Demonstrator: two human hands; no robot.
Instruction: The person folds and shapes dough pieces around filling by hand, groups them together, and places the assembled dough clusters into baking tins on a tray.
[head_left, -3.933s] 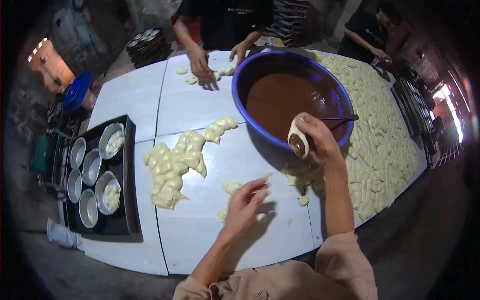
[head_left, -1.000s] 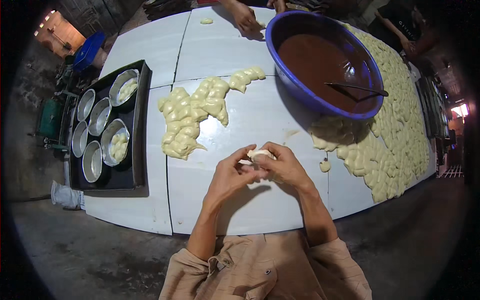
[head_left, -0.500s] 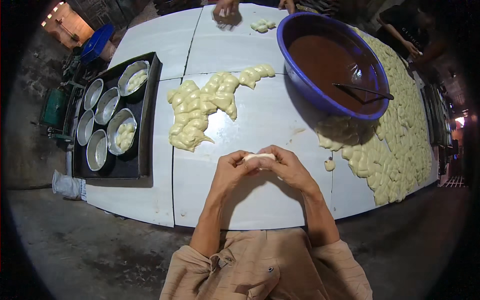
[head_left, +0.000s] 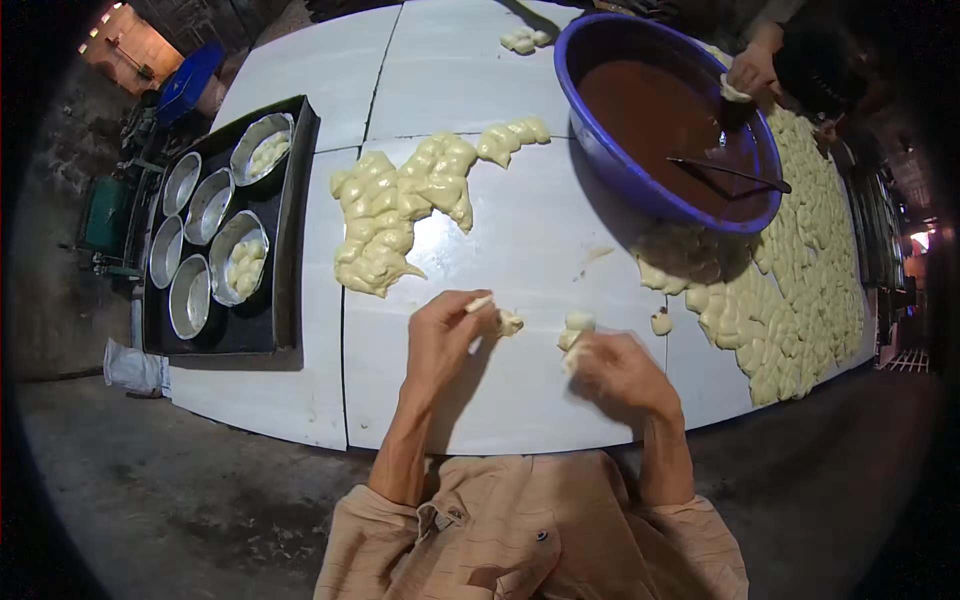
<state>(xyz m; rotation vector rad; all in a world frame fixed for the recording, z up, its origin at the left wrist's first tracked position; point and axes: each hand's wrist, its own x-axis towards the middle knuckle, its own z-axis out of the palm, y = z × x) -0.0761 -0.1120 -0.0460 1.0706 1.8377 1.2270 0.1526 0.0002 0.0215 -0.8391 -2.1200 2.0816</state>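
My left hand (head_left: pixel 445 338) pinches a small pale dough piece (head_left: pixel 481 303) at its fingertips, and another dough bit (head_left: pixel 511 322) lies right beside it on the white table (head_left: pixel 520 250). My right hand (head_left: pixel 622 375) is blurred; a dough lump (head_left: pixel 574 335) sits at its fingertips, apparently held. The hands are a short gap apart, above the table's near edge. A pile of dough pieces (head_left: pixel 400 210) lies just beyond my left hand.
A big blue bowl (head_left: pixel 604 150) of brown filling with a ladle (head_left: pixel 730 172) stands at the far right, another person's hand (head_left: pixel 752 70) over it. Several dough pieces (head_left: pixel 800 270) cover the right side. A black tray (head_left: pixel 285 250) with metal tins (head_left: pixel 236 265) lies at the left.
My hands, which were pressed together around one dough piece, have drawn apart, each with a bit of dough. My view has shifted slightly nearer the table.
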